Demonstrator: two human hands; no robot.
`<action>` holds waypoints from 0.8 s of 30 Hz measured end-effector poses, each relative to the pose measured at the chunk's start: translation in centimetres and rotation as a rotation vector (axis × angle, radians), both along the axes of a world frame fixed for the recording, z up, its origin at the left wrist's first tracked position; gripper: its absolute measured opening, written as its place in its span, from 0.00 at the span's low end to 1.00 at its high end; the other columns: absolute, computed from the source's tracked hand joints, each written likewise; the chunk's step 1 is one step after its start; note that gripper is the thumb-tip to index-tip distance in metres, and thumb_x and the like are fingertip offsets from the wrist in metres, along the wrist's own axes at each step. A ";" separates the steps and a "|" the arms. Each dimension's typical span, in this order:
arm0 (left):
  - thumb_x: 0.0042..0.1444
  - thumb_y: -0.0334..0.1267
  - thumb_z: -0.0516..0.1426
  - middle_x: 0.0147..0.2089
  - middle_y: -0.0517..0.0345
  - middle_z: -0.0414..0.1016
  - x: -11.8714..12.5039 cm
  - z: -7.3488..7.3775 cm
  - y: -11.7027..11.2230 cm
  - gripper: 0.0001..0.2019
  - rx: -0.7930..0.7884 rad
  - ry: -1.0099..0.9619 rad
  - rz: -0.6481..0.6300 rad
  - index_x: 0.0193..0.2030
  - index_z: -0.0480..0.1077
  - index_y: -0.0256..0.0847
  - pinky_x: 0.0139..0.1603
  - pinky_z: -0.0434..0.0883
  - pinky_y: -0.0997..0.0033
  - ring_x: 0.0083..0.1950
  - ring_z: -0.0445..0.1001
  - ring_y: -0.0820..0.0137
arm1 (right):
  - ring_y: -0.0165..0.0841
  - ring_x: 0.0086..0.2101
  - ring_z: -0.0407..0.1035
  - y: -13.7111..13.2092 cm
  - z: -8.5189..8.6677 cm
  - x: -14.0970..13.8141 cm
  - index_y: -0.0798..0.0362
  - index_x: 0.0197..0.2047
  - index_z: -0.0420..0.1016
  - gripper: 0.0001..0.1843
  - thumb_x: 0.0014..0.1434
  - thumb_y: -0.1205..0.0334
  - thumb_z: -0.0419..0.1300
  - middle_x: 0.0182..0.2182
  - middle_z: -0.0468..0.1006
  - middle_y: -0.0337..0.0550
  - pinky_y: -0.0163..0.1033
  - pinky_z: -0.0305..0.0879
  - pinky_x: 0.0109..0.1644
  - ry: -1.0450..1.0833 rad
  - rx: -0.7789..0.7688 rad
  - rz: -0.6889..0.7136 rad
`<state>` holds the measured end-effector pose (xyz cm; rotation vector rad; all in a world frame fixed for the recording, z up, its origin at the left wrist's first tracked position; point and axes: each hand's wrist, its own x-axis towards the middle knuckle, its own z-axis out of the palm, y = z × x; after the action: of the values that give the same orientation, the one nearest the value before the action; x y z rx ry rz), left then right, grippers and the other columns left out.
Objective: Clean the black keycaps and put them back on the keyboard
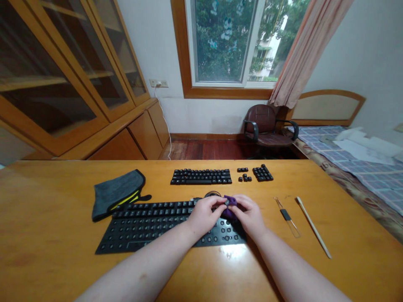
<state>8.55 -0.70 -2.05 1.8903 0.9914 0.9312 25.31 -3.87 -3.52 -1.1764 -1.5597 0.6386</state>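
Over the right part of a black keyboard (151, 222), my two hands meet. The fingers of my left hand (206, 214) are closed in a pinch on a small greyish piece (226, 202) that looks like a keycap, mostly hidden by fingertips. My right hand (252, 214) is closed on a bunched purple cloth (231, 212), which touches that piece. The keyboard's upper rows still carry caps, while its lower rows and right side show bare switches. Behind it lie removed keycaps (201, 176), laid out in keyboard order, with a number-pad block (262, 173) to their right.
A grey folded cloth (118, 193) with a yellow-black edge overlaps the keyboard's left back corner. To the right lie a wire keycap puller (286, 215) and a pale slim brush-like stick (313, 227). Beyond the wooden desk (47, 235) stands a brown armchair (264, 126).
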 end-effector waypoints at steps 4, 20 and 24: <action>0.50 0.35 0.59 0.40 0.55 0.77 0.1 -0.1 -0.1 0.10 -0.049 -0.030 -0.031 0.40 0.73 0.39 0.46 0.72 0.69 0.41 0.76 0.68 | 0.35 0.34 0.71 -0.1 -0.2 0.0 0.49 0.34 0.77 0.05 0.53 0.63 0.59 0.32 0.78 0.43 0.41 0.67 0.41 0.021 -0.001 -0.025; 0.51 0.32 0.58 0.40 0.55 0.74 0.1 0.8 0.3 0.09 -0.013 -0.116 -0.003 0.40 0.74 0.42 0.47 0.71 0.67 0.43 0.73 0.69 | 0.36 0.37 0.71 0.2 -0.4 0.1 0.51 0.36 0.77 0.08 0.53 0.61 0.59 0.35 0.77 0.45 0.43 0.66 0.45 0.169 -0.024 -0.155; 0.53 0.31 0.56 0.42 0.53 0.74 0.2 0.5 0.3 0.12 -0.087 -0.166 -0.024 0.44 0.72 0.40 0.49 0.70 0.66 0.44 0.73 0.69 | 0.36 0.36 0.71 0.3 -0.3 0.1 0.51 0.33 0.78 0.06 0.51 0.60 0.61 0.32 0.77 0.45 0.43 0.67 0.43 0.146 -0.048 -0.113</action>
<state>8.78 -0.39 -1.56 1.7193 0.8941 0.9970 25.43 -3.55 -3.79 -1.2170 -1.3526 0.6741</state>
